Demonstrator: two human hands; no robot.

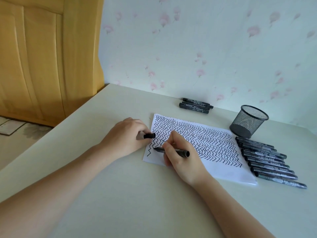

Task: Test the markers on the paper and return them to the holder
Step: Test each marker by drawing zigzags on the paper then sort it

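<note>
A white paper (228, 172) covered with rows of black zigzag lines lies on the table. My right hand (181, 157) grips an uncapped black marker (183, 153) with its tip on the paper's near left corner. Beside the paper's left edge, my left hand (127, 138) pinches the marker's black cap (149, 135). The black mesh holder (248, 121) stands upright past the paper's far right corner. Several black markers (267, 160) lie in a row along the paper's right side. A second small pile of markers (195, 105) lies by the wall.
The pale table (120, 203) meets a flowered wall (205, 48) at the back. Its left edge runs diagonally, with a yellow wooden door (42, 57) and the floor beyond it.
</note>
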